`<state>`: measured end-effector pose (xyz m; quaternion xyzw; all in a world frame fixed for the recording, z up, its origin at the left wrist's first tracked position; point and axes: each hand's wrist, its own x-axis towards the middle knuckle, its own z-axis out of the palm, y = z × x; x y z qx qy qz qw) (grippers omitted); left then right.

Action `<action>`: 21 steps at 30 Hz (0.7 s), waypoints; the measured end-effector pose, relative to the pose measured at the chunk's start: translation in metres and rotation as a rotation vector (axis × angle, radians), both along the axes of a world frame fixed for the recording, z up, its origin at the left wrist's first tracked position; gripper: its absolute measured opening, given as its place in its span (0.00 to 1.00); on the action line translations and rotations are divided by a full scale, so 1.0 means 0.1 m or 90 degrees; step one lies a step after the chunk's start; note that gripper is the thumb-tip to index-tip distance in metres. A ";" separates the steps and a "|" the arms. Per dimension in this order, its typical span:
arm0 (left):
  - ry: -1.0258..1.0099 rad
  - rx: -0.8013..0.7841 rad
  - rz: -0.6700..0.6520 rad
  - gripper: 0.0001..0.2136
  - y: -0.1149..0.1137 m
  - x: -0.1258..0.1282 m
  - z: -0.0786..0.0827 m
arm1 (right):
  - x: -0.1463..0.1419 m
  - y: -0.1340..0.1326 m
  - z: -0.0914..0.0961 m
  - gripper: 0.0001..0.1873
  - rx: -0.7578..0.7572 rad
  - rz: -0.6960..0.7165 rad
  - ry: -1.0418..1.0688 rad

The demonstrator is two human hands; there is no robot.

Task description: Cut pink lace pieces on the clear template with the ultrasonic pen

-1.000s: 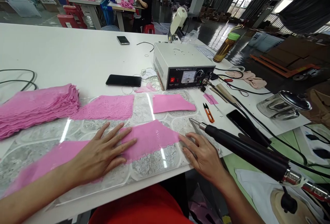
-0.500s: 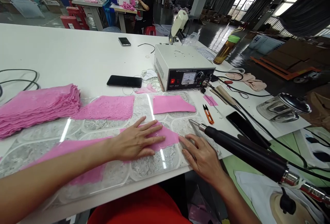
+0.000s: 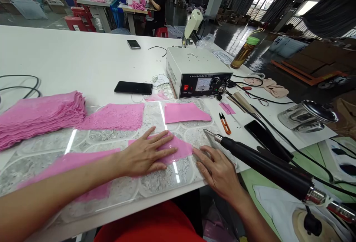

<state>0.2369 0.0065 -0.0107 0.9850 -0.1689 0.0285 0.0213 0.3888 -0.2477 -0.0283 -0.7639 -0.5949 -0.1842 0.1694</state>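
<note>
Pink fabric piece [image 3: 182, 148] lies on the near side of the control box [image 3: 204, 84], long axis roughly along the box's front. Left hand [image 3: 144, 154] is nearer — flat on top, fingers spread. Right hand [image 3: 218, 169] at its right tip — fingers loosely bent, slightly apart.

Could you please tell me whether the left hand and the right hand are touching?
Apart: the head view shows uncovered pink cloth between the fingertips of the left hand and those of the right hand.
</note>
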 end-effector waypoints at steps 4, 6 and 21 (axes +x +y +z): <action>-0.003 -0.001 -0.001 0.27 0.00 0.00 0.00 | 0.00 0.01 0.01 0.17 0.012 0.002 -0.005; -0.004 -0.004 0.000 0.27 0.00 0.00 -0.01 | 0.01 0.01 0.01 0.16 0.022 0.001 0.003; 0.014 -0.037 -0.004 0.27 0.01 0.02 0.00 | -0.01 -0.26 -0.15 0.40 0.548 -0.298 0.742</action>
